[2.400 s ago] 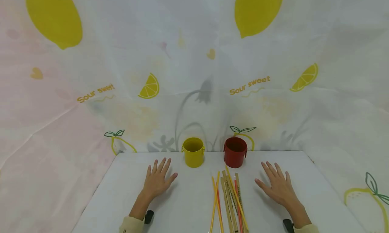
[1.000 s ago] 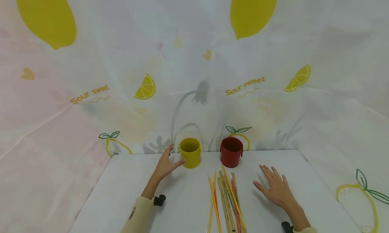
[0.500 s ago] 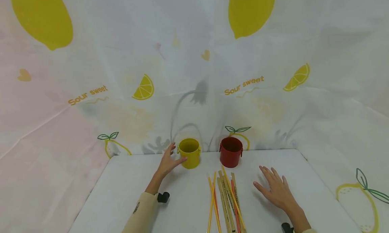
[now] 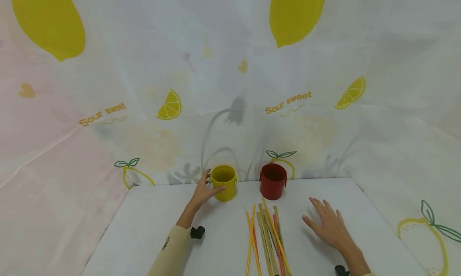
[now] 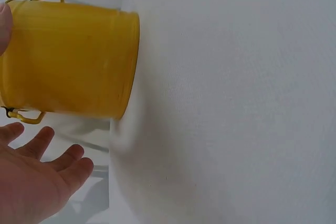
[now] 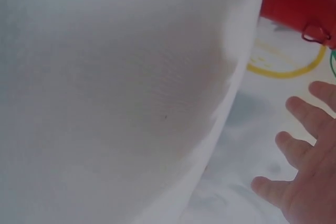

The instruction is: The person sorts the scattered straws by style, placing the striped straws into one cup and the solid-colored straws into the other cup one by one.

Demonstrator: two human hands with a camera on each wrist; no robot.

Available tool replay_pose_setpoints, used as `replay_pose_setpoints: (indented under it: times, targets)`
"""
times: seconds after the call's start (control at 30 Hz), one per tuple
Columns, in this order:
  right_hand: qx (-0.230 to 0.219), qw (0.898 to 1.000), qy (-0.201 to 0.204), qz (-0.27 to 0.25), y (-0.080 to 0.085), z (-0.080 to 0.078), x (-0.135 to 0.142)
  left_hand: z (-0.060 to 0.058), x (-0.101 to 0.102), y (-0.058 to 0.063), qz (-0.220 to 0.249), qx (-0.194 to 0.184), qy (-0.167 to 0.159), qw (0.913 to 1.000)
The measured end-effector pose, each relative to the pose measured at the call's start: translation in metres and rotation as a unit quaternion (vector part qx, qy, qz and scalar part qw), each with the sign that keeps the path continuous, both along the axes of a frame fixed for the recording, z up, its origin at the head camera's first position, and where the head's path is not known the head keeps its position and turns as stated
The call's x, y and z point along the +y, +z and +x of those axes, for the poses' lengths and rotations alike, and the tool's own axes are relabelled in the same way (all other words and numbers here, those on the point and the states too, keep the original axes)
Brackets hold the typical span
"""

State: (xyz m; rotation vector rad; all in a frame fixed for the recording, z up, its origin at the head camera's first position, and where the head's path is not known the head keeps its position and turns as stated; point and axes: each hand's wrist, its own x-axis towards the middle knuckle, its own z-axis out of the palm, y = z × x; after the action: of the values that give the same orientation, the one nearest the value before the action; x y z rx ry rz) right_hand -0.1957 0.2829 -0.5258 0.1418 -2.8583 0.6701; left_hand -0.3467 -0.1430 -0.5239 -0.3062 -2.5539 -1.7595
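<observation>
My left hand [image 4: 203, 193] is at the left side of a small yellow bucket [image 4: 225, 193] that stands upright at the back of the table. Its thumb overlaps the bucket's front, and the other fingers are spread beside the left handle. In the left wrist view a gap shows between those fingers [image 5: 68, 160] and the yellow wall. My right hand [image 4: 331, 227] holds nothing, fingers spread, over the right part of the table. To its upper left stands a red bucket [image 4: 272, 189], partly seen in the right wrist view too.
Between the hands lies a loose bundle of long thin sticks [image 4: 264, 236], some yellow and orange, others in tan printed paper wrappers. The white table [image 4: 144, 224] meets a lemon-printed cloth [image 4: 209, 128] just behind the buckets.
My left hand has moved forward and right, from lying spread on the left to the yellow bucket's side. The right hand has hardly moved. The head view has shifted slightly.
</observation>
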Motion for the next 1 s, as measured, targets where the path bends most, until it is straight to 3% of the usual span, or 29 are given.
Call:
replay_pose_setpoints:
  times: [0.23,0.47,1.0]
  targets:
    - [-0.002,1.0,0.001,-0.005,0.0013,0.0012,0.0014,-0.0041,0.003,-0.0011,0.028,-0.022,-0.007,0.9993]
    - [-0.007,1.0,-0.004,-0.005,0.0022,0.0037,-0.0008,-0.0053,0.007,0.0008,0.071,-0.015,-0.035,0.9967]
    - [-0.006,1.0,-0.001,-0.009,-0.0001,0.0046,-0.0014,-0.0085,0.0095,-0.0013,0.106,-0.04,-0.065,0.9915]
